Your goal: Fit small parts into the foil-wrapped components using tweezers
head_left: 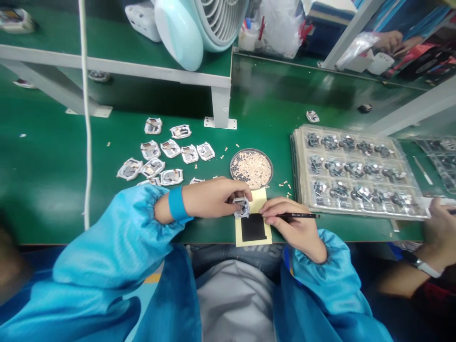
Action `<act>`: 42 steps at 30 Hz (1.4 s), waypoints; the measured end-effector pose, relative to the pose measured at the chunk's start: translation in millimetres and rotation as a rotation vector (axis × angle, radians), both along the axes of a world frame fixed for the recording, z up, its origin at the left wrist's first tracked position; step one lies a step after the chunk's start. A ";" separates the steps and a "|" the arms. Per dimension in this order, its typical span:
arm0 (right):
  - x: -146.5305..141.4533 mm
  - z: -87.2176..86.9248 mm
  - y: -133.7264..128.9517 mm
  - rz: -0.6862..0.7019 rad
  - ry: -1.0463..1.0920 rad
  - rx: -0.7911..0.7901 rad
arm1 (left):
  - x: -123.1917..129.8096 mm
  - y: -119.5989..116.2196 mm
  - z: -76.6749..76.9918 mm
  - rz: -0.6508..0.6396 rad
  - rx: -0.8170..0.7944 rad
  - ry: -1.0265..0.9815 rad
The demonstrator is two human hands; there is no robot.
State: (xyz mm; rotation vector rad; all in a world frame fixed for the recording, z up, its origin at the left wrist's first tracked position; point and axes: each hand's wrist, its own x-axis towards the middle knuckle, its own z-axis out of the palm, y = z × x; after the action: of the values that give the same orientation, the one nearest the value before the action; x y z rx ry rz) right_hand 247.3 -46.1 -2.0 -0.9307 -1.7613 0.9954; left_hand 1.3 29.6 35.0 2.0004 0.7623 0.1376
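Note:
My left hand [217, 195] is closed on a small white watch-like housing [241, 207] with grey parts inside, held over a yellow sheet [259, 204]. In my right hand [295, 221] is a pair of thin black tweezers [301, 215], gripped between thumb and fingers. Their tip points left, close to the housing; whether it touches anything is too small to tell. A black rectangle [253, 229] lies on the yellow sheet below both hands. Just beyond them stands a round dish [251, 168] of tiny beige and dark pieces.
Several similar housings [171, 177] lie at the left. Stacked clear trays [359, 171] of small parts stand at the right, beside a co-worker's hand [440, 228]. A white cable [85, 118] hangs at the left. A shelf [117, 66] carries a light-blue fan [199, 28].

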 end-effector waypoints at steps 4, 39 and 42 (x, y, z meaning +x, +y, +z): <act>5.2 6.0 -10.6 0.014 0.016 -0.002 | 0.4 -0.9 0.7 0.022 0.011 -0.024; -34.5 50.3 63.1 -0.242 0.034 -0.068 | 12.1 9.8 -5.4 0.917 -0.353 -0.683; -36.0 40.1 63.1 -0.172 0.057 -0.245 | 10.1 9.0 -7.2 0.901 -0.321 -0.725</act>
State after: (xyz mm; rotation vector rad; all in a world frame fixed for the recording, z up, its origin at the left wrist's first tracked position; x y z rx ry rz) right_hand 211.3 16.9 38.1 -1.1742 -1.5060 1.1302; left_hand 11.4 38.6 27.9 1.0484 1.0434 1.1155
